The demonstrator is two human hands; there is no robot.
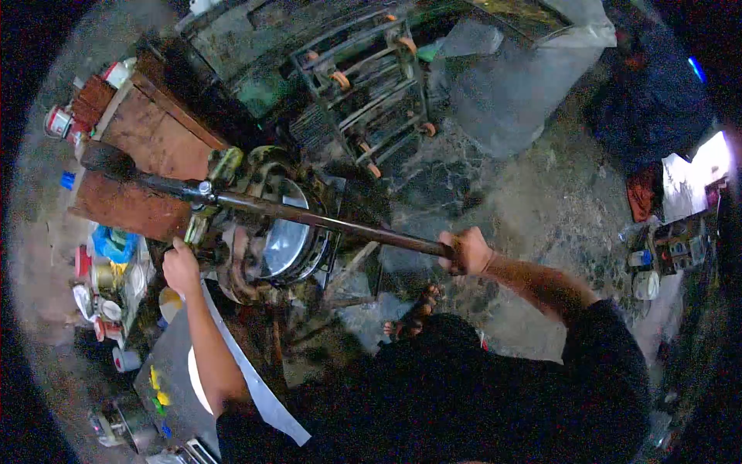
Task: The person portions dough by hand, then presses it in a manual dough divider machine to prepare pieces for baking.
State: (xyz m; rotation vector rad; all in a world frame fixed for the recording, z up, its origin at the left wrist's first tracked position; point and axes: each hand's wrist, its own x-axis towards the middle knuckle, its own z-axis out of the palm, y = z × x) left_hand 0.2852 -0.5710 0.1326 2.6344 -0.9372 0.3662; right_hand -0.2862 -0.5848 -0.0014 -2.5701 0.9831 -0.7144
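Note:
My right hand (468,251) is closed around the end of a long dark metal bar (325,223). The bar slants up to the left across a heavy, worn machine (247,251), passes a bolted joint (204,188) and ends in a dark, thick weight (108,159). A shiny round metal piece (286,240) sits in the machine under the bar. My left hand (182,268) is beside the machine's left side, fingers curled near a greenish metal part (199,226); what it grips is hidden. A pale sheet-metal strip (247,379) runs along my left forearm.
A brown wooden bench top (154,135) is beyond the machine, left. Cans and containers (108,309) crowd the left side. A wheeled metal frame (363,93) lies ahead, near a grey sheet (502,93). Rough concrete floor (533,209) stretches right, toward a cluttered shelf (672,251).

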